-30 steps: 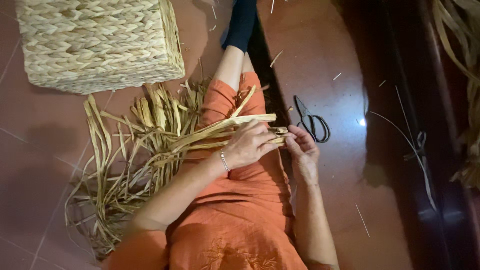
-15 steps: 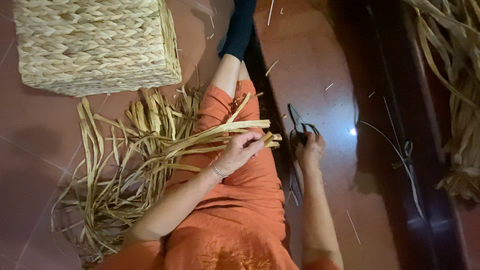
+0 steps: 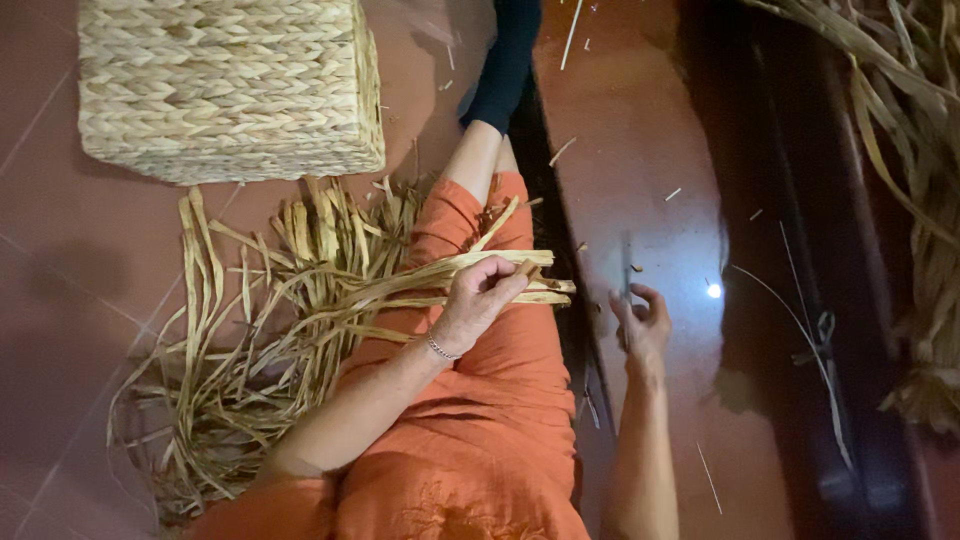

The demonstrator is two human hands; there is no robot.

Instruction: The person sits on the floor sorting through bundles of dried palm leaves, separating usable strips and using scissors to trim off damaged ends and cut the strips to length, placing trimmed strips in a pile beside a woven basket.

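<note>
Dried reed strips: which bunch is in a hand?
The bunch across the orange lap, gripped by the left hand; the floor pile lies loose.

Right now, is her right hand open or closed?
Open: the right hand shows spread fingers over the floor, beside a blurred dark tool.

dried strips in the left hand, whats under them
The dried strips lie across the orange-clad lap, their tails on the floor pile. The left hand covers part of them.
</note>
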